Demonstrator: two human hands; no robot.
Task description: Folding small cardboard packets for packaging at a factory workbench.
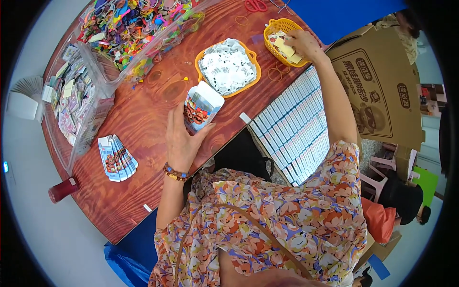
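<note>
Blue-and-white card box [197, 111]: mid-frame, long axis slanting up-right, open end uppermost.
My left hand [183, 138]: grips it.
My right hand [304, 45]: at yellow plastic basket [283, 22]; grasp unclear.

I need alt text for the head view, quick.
A person's left hand holds an open blue box over a reddish table; the right hand reaches into a yellow basket of pale slips. Nearby are a second basket of white packets, fanned flat boxes and a clear bin of colorful trinkets.

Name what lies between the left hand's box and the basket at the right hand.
Head view: a larger yellow basket of white packets stands between the box and small basket.
</note>
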